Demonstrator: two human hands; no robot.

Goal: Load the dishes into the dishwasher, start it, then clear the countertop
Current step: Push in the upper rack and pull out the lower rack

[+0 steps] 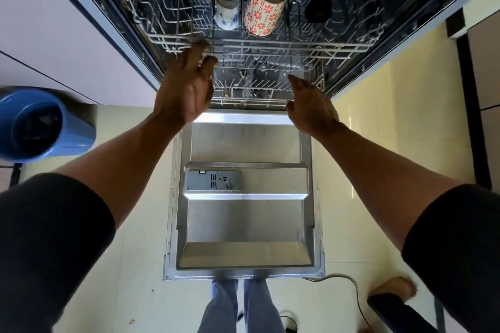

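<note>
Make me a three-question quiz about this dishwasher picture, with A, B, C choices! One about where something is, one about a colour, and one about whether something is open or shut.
1. Where is the mug with red flowers?
A. upper rack
B. on the door
C. on the floor

2. What colour is the bucket at the left?
A. green
B. blue
C. yellow

3. How is the dishwasher door?
A. shut
B. folded down open
C. taken off

Answers:
1 A, it lies in the upper rack beside a white and blue mug.
2 B, its walls are blue.
3 B, the door lies flat, showing its steel inside.
</note>
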